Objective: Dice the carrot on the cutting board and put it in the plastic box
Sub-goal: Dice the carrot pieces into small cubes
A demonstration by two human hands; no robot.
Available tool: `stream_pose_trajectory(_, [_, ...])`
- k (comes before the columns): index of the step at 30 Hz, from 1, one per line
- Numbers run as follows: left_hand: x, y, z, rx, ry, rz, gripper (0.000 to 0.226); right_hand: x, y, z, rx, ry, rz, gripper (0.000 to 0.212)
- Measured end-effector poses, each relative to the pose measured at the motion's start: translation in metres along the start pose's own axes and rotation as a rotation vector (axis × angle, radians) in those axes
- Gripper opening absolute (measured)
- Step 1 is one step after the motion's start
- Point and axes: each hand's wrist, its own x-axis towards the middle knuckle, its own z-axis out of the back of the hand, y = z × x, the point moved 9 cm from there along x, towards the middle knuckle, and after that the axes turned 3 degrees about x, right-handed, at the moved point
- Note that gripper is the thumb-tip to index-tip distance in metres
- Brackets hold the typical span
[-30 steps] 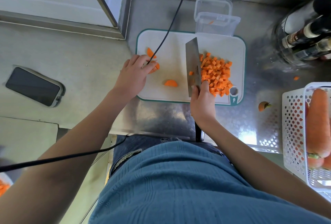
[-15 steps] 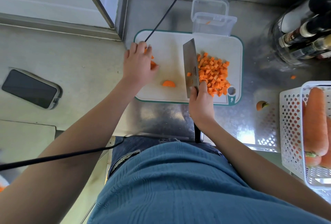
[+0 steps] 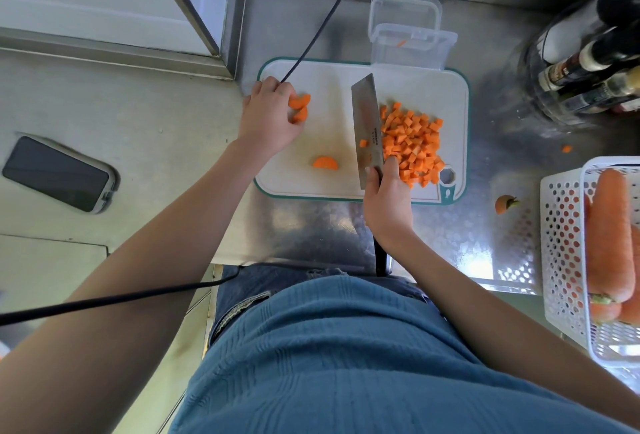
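A white cutting board (image 3: 332,87) with a teal rim lies on the steel counter. A heap of diced carrot (image 3: 414,140) covers its right half. My right hand (image 3: 386,201) grips a cleaver (image 3: 367,121) whose blade rests against the heap's left side, one cube stuck to it. At the board's left edge my left hand (image 3: 268,118) pinches two half-round carrot slices (image 3: 299,107). Another half-round slice (image 3: 325,162) lies alone near the board's front. The clear plastic box (image 3: 412,45) stands open just behind the board, a carrot scrap inside.
A phone (image 3: 59,173) lies on the left counter. A white perforated basket (image 3: 568,243) with whole carrots stands at the right. Bottles (image 3: 588,62) crowd the back right. A carrot top (image 3: 504,204) and a small bit (image 3: 566,148) lie on the steel. A black cable (image 3: 318,35) crosses the board.
My left hand moved to the board's left edge and gathered the two carrot slices between its fingers. The cleaver and my right hand stayed in place.
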Motion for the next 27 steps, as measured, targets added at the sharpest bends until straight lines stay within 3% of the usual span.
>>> stream_pose_trajectory(5, [0.001, -0.009, -0.001, 0.019, -0.018, -0.065, 0.031, 0.001, -0.003, 0.001, -0.006, -0.001, -0.003, 0.01])
stream_pose_trajectory(10, [0.0, -0.027, -0.01, -0.018, 0.014, -0.209, 0.046, 0.001, -0.002, 0.0, -0.007, 0.005, -0.001, 0.009])
stream_pose_trajectory(12, [0.001, -0.031, -0.014, -0.04, 0.039, -0.244, 0.04, 0.001, -0.002, 0.0, -0.008, 0.006, 0.0, 0.01])
stream_pose_trajectory(22, [-0.045, -0.043, -0.029, -0.132, 0.017, -0.344, 0.032, 0.002, -0.006, 0.002, 0.005, -0.002, 0.001, 0.012])
stream_pose_trajectory(27, [-0.059, -0.035, -0.022, -0.219, -0.094, -0.297, 0.036, 0.002, -0.005, 0.002, 0.012, -0.006, 0.012, 0.011])
